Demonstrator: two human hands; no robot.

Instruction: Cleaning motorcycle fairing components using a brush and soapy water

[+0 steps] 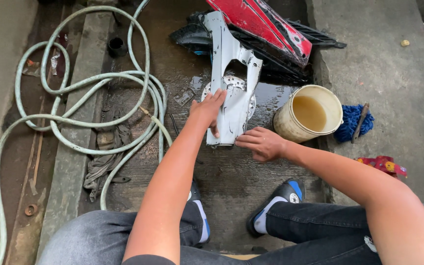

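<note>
Where both hands meet on the wet concrete floor [231, 186], the entries run as follows.

One grey plastic panel [231, 73], long and narrow with a cut-out near its middle, lying flat and running away from the person. Left hand [208, 109]: fingers spread, palm pressed on the panel's left edge near its close end; a flat hold, not closed round it. Right hand [262, 143]: fingers extended and loosely together, tips touching the panel's near right corner; grip open, nothing enclosed.

One perforated metal disc [234, 82], directly beneath the panel, showing through the cut-out just beyond the left grip.

One red panel [263, 24] and a stack of black panels [295, 64], count unclear, beyond both grips, touching the grey panel's far end.

One cream bucket [310, 114] of cloudy brown water, just right of the right grip.

One blue mop head [353, 121], right of the bucket, touching it.

One small red object [383, 165], far right of the right grip, kind cannot be told.

One pale green hose [89, 83], coiled in several loops, left of the left grip.

One dark rag [105, 157], under the hose's near loops.

Two black shoes, left shoe [198, 216] and right shoe [278, 203], nearer than both grips.
</note>
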